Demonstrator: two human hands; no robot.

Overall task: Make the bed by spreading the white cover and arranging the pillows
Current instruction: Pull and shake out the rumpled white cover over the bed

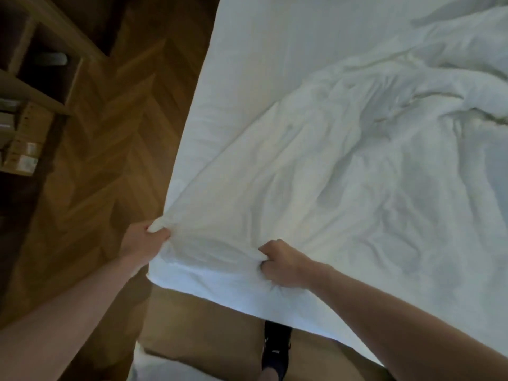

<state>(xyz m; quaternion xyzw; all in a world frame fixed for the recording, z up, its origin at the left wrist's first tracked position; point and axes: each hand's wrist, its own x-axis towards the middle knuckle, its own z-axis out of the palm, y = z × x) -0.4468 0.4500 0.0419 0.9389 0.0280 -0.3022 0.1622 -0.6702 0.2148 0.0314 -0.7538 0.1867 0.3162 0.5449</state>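
Left grip, right grip clenched

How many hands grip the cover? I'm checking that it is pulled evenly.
2. The left hand pinches the cover at its near corner by the bed's edge; the right hand bunches it further along the near edge.

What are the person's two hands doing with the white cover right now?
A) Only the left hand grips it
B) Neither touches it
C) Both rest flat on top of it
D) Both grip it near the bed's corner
D: the left hand pinches the corner of the cover and the right hand is fisted on a bunch of it nearby.
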